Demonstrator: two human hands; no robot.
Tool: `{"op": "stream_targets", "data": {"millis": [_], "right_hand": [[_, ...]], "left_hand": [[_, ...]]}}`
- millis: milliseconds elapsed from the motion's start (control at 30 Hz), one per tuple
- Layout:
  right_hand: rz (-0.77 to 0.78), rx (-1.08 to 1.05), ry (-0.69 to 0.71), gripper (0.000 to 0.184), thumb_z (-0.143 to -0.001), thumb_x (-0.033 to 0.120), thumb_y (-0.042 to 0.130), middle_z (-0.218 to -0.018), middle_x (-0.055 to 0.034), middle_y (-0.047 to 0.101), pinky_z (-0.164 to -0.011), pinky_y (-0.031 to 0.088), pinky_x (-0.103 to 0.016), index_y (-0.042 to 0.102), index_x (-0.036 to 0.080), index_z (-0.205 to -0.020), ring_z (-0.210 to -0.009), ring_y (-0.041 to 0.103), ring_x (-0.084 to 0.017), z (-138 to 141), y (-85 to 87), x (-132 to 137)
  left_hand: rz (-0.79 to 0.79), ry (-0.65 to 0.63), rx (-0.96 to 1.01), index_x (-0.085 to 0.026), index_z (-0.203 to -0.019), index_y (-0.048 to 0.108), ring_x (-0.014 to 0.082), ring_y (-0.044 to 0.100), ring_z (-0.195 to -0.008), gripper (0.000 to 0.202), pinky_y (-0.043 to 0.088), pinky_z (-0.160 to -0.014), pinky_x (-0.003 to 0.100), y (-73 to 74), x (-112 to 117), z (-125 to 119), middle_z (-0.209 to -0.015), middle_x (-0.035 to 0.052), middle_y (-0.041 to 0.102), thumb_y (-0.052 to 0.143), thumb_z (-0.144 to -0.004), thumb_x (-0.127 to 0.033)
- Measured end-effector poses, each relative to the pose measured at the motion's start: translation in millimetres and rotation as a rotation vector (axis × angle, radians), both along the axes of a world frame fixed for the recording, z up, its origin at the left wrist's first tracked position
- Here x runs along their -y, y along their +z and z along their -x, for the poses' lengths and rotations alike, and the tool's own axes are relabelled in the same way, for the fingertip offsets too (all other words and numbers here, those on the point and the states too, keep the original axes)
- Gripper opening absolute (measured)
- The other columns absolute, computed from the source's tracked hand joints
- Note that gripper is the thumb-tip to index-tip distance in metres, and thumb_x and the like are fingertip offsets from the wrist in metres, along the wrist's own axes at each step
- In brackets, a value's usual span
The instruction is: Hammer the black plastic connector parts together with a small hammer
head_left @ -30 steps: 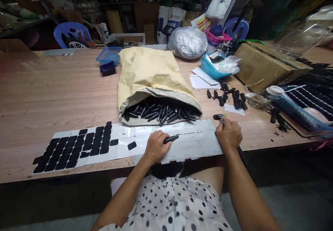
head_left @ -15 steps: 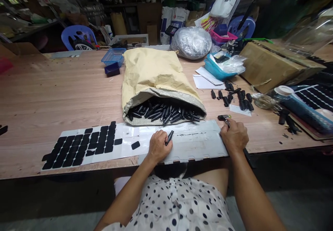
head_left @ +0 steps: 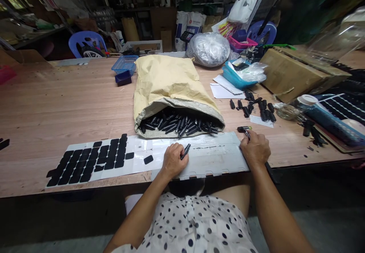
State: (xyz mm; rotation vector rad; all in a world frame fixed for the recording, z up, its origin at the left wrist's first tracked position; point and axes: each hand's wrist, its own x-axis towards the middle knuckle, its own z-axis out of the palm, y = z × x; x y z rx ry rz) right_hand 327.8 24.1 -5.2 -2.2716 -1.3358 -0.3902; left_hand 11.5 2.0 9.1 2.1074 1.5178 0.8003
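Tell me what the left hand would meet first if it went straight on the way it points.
The left hand, holding a small black piece, would probably meet the paper sack first, at its open mouth, though depth is hard to judge.

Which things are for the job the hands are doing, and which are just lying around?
Probably for the job:
black pen-shaped piece in the left hand
hammer-like tool in the right hand
paper sack of similar black pieces
pale grey board between the hands

Seemingly just lying around:
blue basket
cardboard box
teal basket
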Motion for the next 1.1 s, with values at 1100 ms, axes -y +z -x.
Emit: {"op": "stream_targets", "data": {"millis": [1100], "right_hand": [[-0.004, -0.018, 0.01, 0.035, -0.088, 0.021, 0.053, -0.092, -0.0131, 0.059, -0.065, 0.027, -0.033, 0.075, 0.015, -0.114, -0.081, 0.047, -0.024, -2.7, -1.3, 0.5]], "left_hand": [[-0.002, -0.018, 0.006, -0.024, -0.068, 0.04, 0.0178, 0.049, -0.069, 0.023, 0.043, -0.072, 0.032, -0.7, 0.3, 0.1, -0.069, -0.0024, 0.048, 0.06, -0.074, -0.015]]}}
